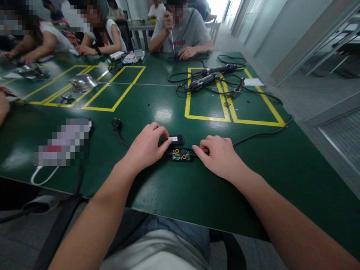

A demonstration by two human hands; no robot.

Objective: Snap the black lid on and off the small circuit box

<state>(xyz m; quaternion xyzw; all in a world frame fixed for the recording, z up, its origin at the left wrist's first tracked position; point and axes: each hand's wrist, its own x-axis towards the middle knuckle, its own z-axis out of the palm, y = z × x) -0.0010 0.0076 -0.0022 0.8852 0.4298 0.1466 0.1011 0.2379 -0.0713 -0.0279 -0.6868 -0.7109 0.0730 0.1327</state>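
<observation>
A small circuit board with copper-ringed coils and coloured wires lies in an uncovered black housing in front of me. Just behind it is a black ribbed cover with a white label. My left hand has its thumb and index finger closed around the cover's left end. At the right end of the housing, my right hand is curled over the black power cord, thumb pointing at the board; its grip is partly hidden. A black plug on a cord rests left of my left hand.
A phone-like device, blurred out, lies at left with a white loop. Black handheld tools and tangled cables lie at the back right among yellow tape outlines. A metal bowl-like part is at the back left. Several people sit around the green table.
</observation>
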